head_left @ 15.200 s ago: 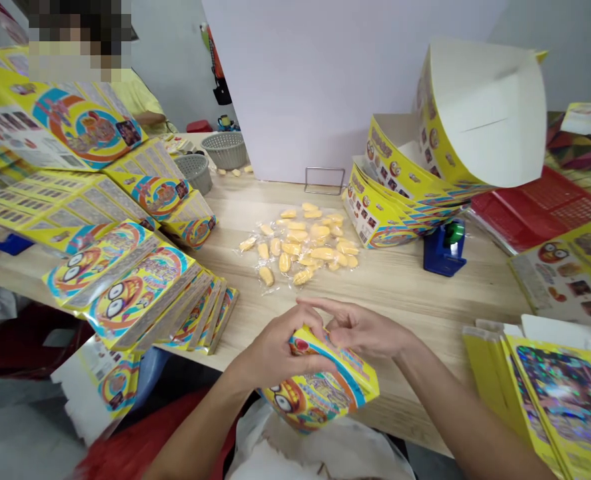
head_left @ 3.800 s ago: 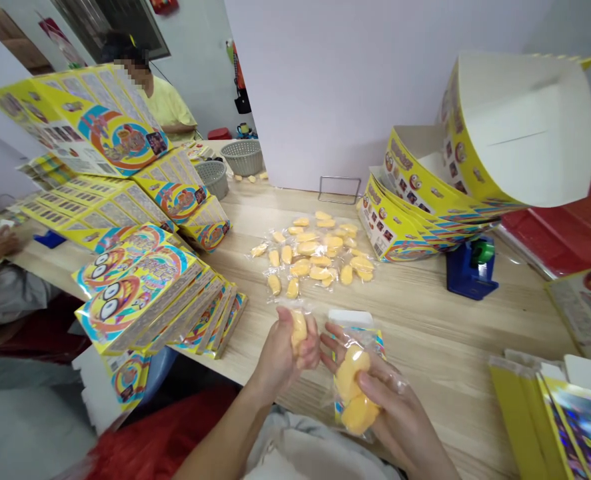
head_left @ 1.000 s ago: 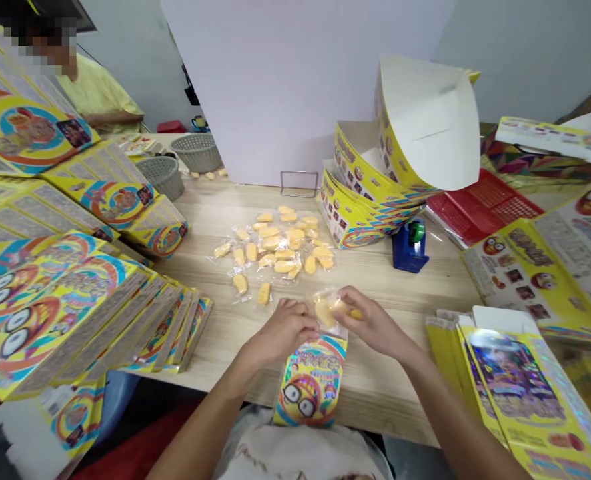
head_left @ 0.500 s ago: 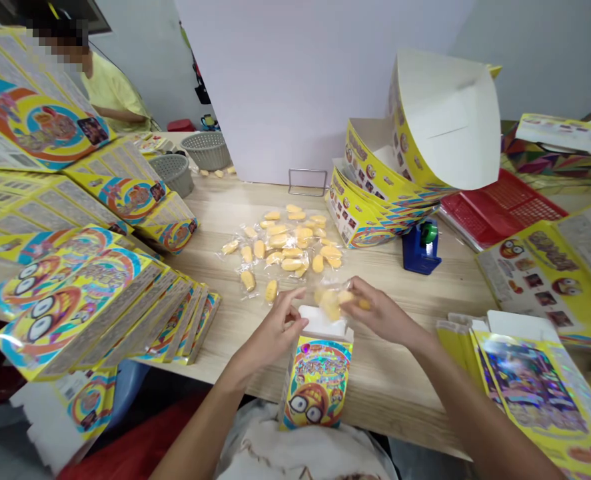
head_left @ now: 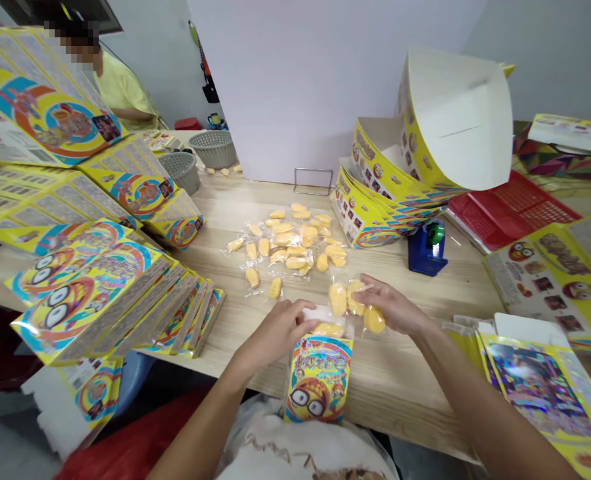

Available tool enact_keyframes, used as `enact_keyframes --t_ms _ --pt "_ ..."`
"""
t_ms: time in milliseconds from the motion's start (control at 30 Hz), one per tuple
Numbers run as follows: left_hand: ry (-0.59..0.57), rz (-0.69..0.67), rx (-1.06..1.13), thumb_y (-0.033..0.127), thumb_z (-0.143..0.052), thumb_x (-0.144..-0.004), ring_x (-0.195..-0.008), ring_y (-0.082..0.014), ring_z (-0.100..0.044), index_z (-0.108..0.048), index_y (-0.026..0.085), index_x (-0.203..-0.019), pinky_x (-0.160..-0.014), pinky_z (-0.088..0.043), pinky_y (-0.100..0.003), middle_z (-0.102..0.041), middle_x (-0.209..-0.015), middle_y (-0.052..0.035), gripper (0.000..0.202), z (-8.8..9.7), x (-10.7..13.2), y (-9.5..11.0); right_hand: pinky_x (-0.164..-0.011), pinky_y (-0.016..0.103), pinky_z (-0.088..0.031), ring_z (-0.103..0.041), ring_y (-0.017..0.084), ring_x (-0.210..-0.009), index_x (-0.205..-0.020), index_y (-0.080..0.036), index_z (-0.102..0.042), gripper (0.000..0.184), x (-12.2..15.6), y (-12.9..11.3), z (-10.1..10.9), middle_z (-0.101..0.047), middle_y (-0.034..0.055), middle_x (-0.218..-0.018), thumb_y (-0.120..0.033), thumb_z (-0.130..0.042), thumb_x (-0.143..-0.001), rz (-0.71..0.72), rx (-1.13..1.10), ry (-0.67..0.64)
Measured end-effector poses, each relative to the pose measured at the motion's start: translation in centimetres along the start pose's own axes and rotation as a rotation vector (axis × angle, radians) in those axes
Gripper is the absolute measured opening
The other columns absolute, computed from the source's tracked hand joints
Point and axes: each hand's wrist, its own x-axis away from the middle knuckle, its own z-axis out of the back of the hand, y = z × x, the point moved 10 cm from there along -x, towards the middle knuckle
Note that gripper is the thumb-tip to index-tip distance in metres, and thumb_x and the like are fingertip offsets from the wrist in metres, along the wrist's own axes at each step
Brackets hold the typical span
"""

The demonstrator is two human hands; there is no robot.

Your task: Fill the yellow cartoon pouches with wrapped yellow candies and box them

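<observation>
A small upright yellow cardboard box (head_left: 319, 380) with a goggle-eyed cartoon face stands in front of me, its top flap raised. One wrapped yellow piece (head_left: 328, 329) lies in its mouth. My left hand (head_left: 279, 333) is closed at the box's upper left corner, thumb and fingers on its edge. To the right of the opening, my right hand (head_left: 388, 303) grips several clear-wrapped yellow pieces (head_left: 356, 298), which dangle from its fingertips. Beyond both hands, a loose spread of the same wrapped pieces (head_left: 295, 252) covers part of the wooden table (head_left: 255, 333).
Stacked yellow boxes (head_left: 90, 293) rise on the left. Nested display trays (head_left: 375, 193), a blue tape dispenser (head_left: 428, 248) and a red basket (head_left: 518, 203) stand at right, with flat cartons (head_left: 535, 380) nearer. Grey baskets (head_left: 214, 150) and a person in yellow (head_left: 122, 90) are behind.
A wrapped piece now lies in the box's mouth. My right hand has shifted slightly right with the other pieces, and my left hand has closed in on the box's corner.
</observation>
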Motion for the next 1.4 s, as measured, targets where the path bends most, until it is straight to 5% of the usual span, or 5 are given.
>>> enact_keyframes --t_ms 267,533,800,1100,1400 --pt "0.029 -0.105 0.112 0.029 -0.041 -0.09 -0.081 -0.0135 -0.051 -0.055 0.016 -0.076 -0.075 -0.041 -0.026 -0.052 -0.083 -0.0023 0.023 0.0 0.2 1.1 -0.062 0.023 -0.038 -0.049 0.013 -0.069 -0.088 -0.021 -0.053 0.012 1.3 -3.6 -2.7 -0.054 -0.0022 -0.077 -0.019 -0.049 -0.077 0.303 0.534 0.008" --pt "0.007 -0.103 0.067 0.028 -0.04 -0.09 -0.079 -0.0146 -0.05 -0.058 0.018 -0.085 -0.072 -0.04 -0.026 -0.057 -0.082 -0.0022 0.022 -0.6 0.5 1.5 -0.058 0.022 -0.04 -0.053 0.013 -0.062 -0.079 -0.019 -0.064 0.022 2.1 -1.9 -6.8 -0.061 -0.0032 -0.069 -0.011 -0.044 -0.072 0.07 0.682 -0.543" --pt "0.012 -0.121 0.018 0.03 -0.041 -0.09 -0.074 -0.0136 -0.049 -0.054 0.018 -0.076 -0.071 -0.038 -0.026 -0.054 -0.074 -0.0001 0.022 -0.2 0.5 2.2 -0.07 0.027 -0.045 -0.057 0.016 -0.081 -0.09 -0.021 -0.05 0.012 1.2 -4.6 -2.9 -0.059 0.0024 -0.087 -0.03 -0.051 -0.082 0.322 0.587 0.081" --pt "0.003 -0.187 -0.009 0.025 -0.042 -0.09 -0.08 -0.0143 -0.05 -0.058 0.019 -0.081 -0.075 -0.039 -0.027 -0.056 -0.08 -0.0015 0.02 -0.4 1.1 2.7 -0.073 0.028 -0.045 -0.06 0.016 -0.08 -0.082 -0.022 -0.063 0.023 3.6 -2.7 -7.6 -0.067 0.002 -0.087 -0.023 -0.041 -0.088 0.213 0.694 -0.421" --pt "0.081 -0.053 0.3 0.027 -0.043 -0.089 -0.077 -0.0116 -0.053 -0.044 0.021 -0.105 -0.063 -0.043 -0.021 -0.053 -0.092 -0.0019 0.017 -0.1 1.2 1.8 -0.073 0.032 -0.048 -0.06 0.017 -0.081 -0.074 -0.021 -0.05 0.019 1.6 -5.9 -4.8 -0.06 0.0041 -0.086 -0.037 -0.057 -0.081 0.407 0.285 0.044"
